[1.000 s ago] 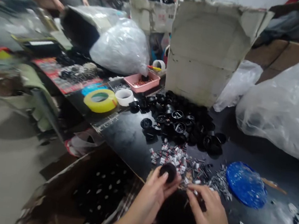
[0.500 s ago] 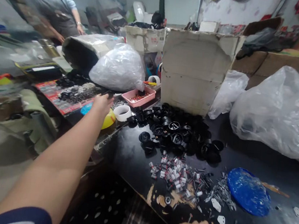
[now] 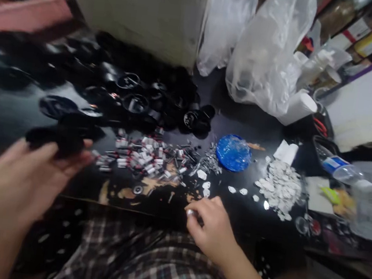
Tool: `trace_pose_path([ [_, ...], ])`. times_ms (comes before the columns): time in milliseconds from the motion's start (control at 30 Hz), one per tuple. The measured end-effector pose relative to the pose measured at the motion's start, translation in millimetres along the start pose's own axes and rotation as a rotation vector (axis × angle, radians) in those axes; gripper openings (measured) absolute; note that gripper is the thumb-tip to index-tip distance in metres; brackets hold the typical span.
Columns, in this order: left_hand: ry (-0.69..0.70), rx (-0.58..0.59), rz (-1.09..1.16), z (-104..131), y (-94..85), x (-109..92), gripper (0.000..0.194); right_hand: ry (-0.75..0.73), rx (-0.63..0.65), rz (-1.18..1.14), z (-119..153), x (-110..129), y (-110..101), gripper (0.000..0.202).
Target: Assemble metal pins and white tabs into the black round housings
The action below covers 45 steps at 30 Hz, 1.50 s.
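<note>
My left hand (image 3: 38,169), blurred by motion, holds a black round part (image 3: 62,138) at the left, in front of a heap of black round parts (image 3: 136,101). My right hand (image 3: 211,226) is closed near the table's front edge, with a small shiny metal piece (image 3: 191,212) between thumb and forefinger. Between the hands lies a pile of small white and red cylinders (image 3: 146,157). Grey pins (image 3: 212,161) are scattered beside a blue round lid (image 3: 233,152). Several flat white plates (image 3: 206,188) lie beyond my right hand.
A pink tray (image 3: 28,11) is at the upper left. A large cardboard panel (image 3: 148,8) and plastic bags (image 3: 267,54) stand behind the parts. On the right are a heap of white plates (image 3: 280,187) and a plastic bottle (image 3: 345,171).
The view has swung to the right. My left hand has come back from the far left and now holds a black round part close in. My right hand stays closed near the front edge.
</note>
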State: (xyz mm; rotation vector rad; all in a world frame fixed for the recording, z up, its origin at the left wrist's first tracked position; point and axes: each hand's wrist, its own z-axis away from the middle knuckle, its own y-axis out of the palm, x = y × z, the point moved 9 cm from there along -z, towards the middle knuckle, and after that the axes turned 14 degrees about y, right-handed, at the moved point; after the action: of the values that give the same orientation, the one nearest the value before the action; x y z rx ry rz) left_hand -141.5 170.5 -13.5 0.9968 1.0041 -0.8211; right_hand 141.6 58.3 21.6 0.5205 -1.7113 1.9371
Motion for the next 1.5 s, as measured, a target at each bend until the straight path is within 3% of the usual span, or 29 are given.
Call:
trace_pose_path([
  [67, -0.072, -0.034, 0.036, 38, 11.0, 29, 0.014, 0.125, 0.026, 0.127, 0, -27, -11, 0.015],
  [167, -0.226, 0.098, 0.079, 79, 43.9, 69, 0.014, 0.193, 0.036, 0.2, -3, -51, -21, 0.018],
  [333, -0.315, 0.268, 0.133, 110, 85.7, 96, 0.024, 0.155, -0.034, 0.192, -19, -45, -22, 0.016],
  [467, -0.351, 0.289, 0.158, 120, 99.9, 100, 0.027, 0.063, -0.064, 0.38, -34, -25, -12, 0.012],
  [667, -0.365, 0.252, 0.178, 123, 100.5, 100, 0.02, 0.072, -0.017, 0.54, -47, -18, -4, 0.011],
  [800, -0.484, 0.28, 0.263, 129, 109.7, 104, 0.018, 0.098, 0.017, 0.295, -43, -11, -10, 0.008],
  [933, -0.586, 0.297, 0.38, 140, 121.2, 106, 0.015, 0.086, -0.032, 0.011, -32, -4, -20, 0.008],
  [1167, -0.369, 0.252, 0.302, 132, 118.0, 93, 0.019, 0.05, -0.086, -0.042, -25, 1, -26, 0.006],
  [1333, -0.378, 0.288, 0.257, 136, 116.8, 93, 0.024, 0.019, -0.114, -0.13, -22, 8, -35, 0.008],
  [1500, -0.419, 0.357, 0.232, 147, 120.3, 97, 0.033, -0.048, -0.196, -0.017, -18, 13, -38, 0.011],
])
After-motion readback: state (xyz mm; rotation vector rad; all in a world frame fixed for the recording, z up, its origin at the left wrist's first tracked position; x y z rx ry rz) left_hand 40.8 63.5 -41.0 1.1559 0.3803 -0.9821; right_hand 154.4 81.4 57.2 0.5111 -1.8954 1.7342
